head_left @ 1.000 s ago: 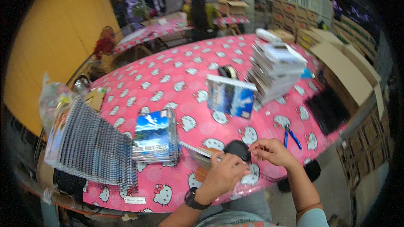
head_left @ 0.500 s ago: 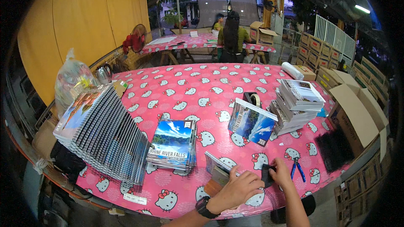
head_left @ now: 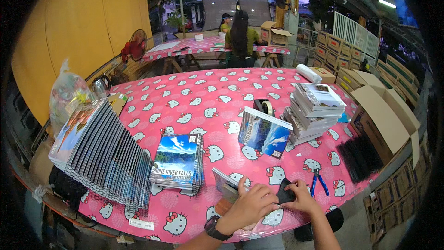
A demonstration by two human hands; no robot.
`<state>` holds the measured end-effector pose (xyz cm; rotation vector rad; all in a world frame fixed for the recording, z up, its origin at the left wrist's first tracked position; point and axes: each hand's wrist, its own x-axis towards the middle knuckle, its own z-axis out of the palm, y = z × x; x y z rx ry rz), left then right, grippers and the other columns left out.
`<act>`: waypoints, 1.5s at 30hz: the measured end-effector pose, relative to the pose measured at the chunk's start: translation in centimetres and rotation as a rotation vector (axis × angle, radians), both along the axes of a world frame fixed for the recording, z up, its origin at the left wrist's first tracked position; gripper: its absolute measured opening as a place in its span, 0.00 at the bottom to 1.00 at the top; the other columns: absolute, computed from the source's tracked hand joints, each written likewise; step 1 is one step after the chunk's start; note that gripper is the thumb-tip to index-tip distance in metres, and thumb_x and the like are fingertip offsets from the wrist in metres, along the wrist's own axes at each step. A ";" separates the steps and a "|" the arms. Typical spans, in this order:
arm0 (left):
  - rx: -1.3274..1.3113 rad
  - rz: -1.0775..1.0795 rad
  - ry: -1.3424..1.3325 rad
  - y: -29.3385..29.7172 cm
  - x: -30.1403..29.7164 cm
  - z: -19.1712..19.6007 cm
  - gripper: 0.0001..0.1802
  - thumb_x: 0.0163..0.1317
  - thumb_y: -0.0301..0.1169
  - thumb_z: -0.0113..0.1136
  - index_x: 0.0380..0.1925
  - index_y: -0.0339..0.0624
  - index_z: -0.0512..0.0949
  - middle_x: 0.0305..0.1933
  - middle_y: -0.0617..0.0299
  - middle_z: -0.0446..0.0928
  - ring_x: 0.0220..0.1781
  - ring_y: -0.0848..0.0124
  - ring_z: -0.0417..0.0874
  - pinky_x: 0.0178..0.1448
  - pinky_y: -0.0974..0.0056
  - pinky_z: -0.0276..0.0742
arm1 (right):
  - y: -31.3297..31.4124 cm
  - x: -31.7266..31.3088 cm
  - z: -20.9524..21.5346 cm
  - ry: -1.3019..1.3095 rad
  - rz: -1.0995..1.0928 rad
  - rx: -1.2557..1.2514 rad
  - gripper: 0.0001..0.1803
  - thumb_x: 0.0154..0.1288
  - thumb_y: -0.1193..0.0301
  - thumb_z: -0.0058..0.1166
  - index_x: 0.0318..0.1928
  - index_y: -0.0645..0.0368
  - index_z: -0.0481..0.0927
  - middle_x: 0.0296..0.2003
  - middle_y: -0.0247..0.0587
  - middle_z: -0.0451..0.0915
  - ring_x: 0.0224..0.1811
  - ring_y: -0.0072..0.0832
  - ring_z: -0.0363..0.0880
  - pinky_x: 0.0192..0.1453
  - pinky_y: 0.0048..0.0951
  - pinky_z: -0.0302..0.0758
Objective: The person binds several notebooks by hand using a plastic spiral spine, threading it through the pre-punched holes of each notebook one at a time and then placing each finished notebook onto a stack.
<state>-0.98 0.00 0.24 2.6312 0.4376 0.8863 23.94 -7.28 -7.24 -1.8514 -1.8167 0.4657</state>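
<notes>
My left hand, with a dark watch on the wrist, is curled over the near end of a small picture booklet that stands tilted at the table's front. A brown wooden block is beside that booklet, partly under the hand. My right hand pinches a flat black piece between thumb and fingers, close to my left fingertips. Clear plastic shows below my right hand. Blue-handled pliers lie to its right. Left of my hands is a short stack of spiral-bound booklets with blue-sky covers.
A tall leaning stack of spiral-bound booklets fills the left side. Another booklet, a tape roll and a booklet pile stand at right. Black coils lie near an open carton. Two people sit at a far table.
The view has shifted, so everything sits a little further left. My right hand has turned slightly, and the black piece now tilts, showing more of its flat face.
</notes>
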 end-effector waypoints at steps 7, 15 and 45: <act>-0.018 -0.019 -0.099 0.0 0.4 0.7 0.09 0.57 0.42 0.57 0.33 0.55 0.80 0.39 0.72 0.75 0.49 0.72 0.73 0.64 0.36 0.34 | -0.3 -0.7 -2.1 -0.137 -0.008 0.194 0.36 0.35 0.50 0.68 0.47 0.51 0.74 0.55 0.54 0.63 0.56 0.50 0.61 0.59 0.47 0.59; 0.028 0.022 0.008 0.2 -0.9 1.2 0.14 0.50 0.42 0.63 0.36 0.52 0.80 0.41 0.67 0.76 0.47 0.68 0.74 0.64 0.38 0.38 | -0.1 -1.4 -1.8 -0.229 0.004 0.177 0.37 0.40 0.48 0.65 0.54 0.44 0.75 0.59 0.55 0.62 0.56 0.52 0.63 0.57 0.49 0.62; -0.087 0.173 -0.115 2.0 -2.2 -1.5 0.28 0.42 0.40 0.70 0.45 0.45 0.75 0.39 0.57 0.77 0.42 0.58 0.77 0.63 0.42 0.51 | 0.5 -2.9 7.8 0.649 0.429 0.096 0.26 0.58 0.53 0.57 0.45 0.63 0.78 0.40 0.43 0.78 0.43 0.29 0.74 0.48 0.30 0.69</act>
